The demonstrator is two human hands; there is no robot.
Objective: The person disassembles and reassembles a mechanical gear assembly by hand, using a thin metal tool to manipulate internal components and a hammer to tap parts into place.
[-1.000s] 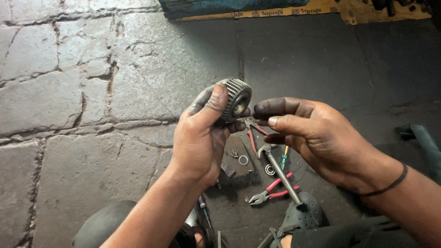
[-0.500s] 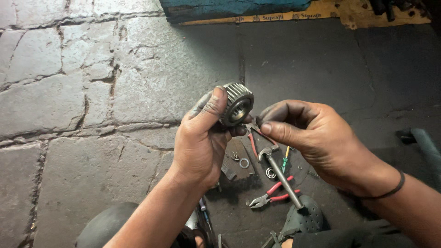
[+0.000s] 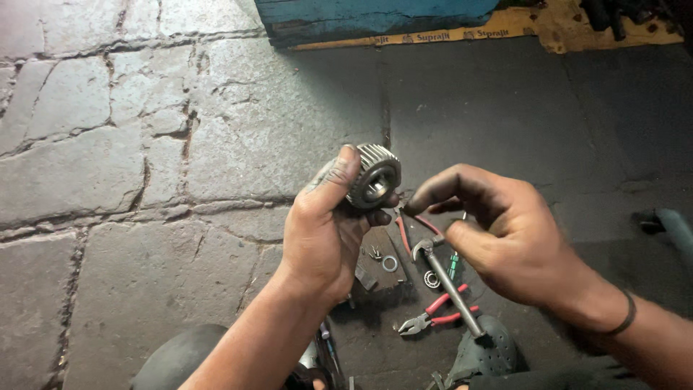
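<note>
My left hand grips a toothed metal gear with a bearing in its middle, thumb over its top, open face turned right. My right hand is just right of it, forefinger and thumb pinched close to the gear's open face; whether they hold a small part I cannot tell. Below the hands on the dark floor lie red-handled pliers, a metal wrench, a washer, a small bearing and a green-tipped tool.
Cracked stone paving fills the left. A blue box and yellow cardboard sit at the far edge. A dark perforated shoe and a knee are at the bottom. A grey-green tube lies at the right.
Both hands and the gear stay together with little shift. My right hand's fingers have opened a little and pinch at the gear's face; the gear is tilted slightly more toward the right.
</note>
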